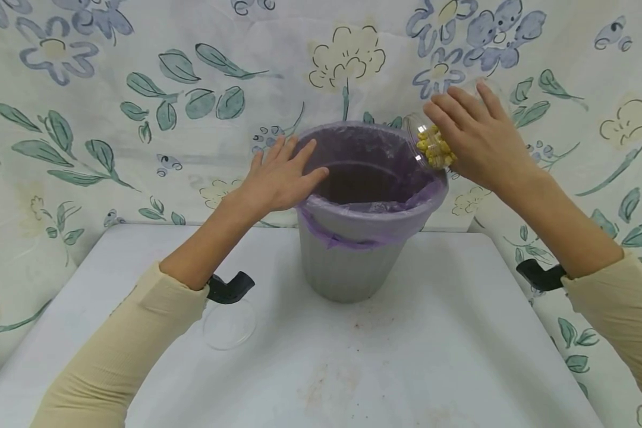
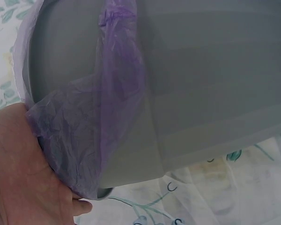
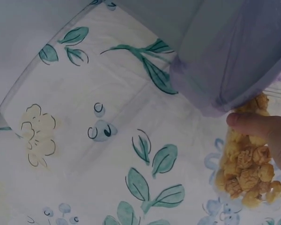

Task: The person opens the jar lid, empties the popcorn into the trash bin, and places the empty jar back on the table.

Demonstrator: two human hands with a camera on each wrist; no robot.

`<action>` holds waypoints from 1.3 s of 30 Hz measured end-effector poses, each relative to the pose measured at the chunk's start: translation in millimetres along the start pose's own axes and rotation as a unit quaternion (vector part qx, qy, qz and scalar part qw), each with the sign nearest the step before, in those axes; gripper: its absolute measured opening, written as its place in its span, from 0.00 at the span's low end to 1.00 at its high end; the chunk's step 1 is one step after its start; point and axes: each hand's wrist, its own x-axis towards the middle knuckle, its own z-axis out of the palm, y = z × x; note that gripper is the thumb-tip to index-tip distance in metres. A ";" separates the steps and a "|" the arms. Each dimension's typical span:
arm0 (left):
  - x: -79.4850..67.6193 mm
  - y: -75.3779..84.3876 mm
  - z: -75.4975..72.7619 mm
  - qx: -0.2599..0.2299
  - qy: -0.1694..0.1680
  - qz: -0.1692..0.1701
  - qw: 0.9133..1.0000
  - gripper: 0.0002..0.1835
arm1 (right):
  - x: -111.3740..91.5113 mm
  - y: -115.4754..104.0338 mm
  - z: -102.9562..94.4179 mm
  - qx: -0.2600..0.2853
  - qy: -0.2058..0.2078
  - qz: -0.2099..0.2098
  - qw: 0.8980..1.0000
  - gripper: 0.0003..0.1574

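Observation:
A grey bin (image 1: 350, 267) stands on the table, lined with a purple plastic bag (image 1: 374, 142) folded over its rim. At the bin's left rim is my left hand (image 1: 278, 178), fingers spread and fairly straight; the left wrist view shows the same hand (image 2: 33, 173) against the bag-covered edge. My right hand (image 1: 481, 139) grips a clear jar (image 1: 413, 128), tilted with its mouth toward the bin at the right rim. Yellow-brown popcorn (image 3: 248, 168) lies inside the jar. In the right wrist view the thumb (image 3: 253, 123) presses on its side. The bin's bottom is dark.
A clear round lid (image 1: 229, 325) lies on the white table (image 1: 433, 356), left of the bin and close to my left forearm. Small brown crumbs and smudges (image 1: 331, 383) mark the tabletop in front. A flowered cloth (image 1: 192, 119) hangs behind the table.

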 end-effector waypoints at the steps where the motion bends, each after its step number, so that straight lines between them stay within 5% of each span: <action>1: -0.1 -0.1 -0.1 0.000 0.000 0.000 1.000 0.40 | 0.2 0.0 0.1 -0.001 0.000 0.000 1.000 0.66; 15: -0.2 0.4 -0.3 0.003 0.000 -0.001 1.000 0.39 | 2.6 -2.6 -1.0 -0.010 0.001 -0.024 1.000 0.55; 39: 0.3 0.0 1.3 0.004 0.003 0.000 1.000 0.40 | 3.6 -5.7 0.0 -0.058 -0.014 -0.031 0.998 0.60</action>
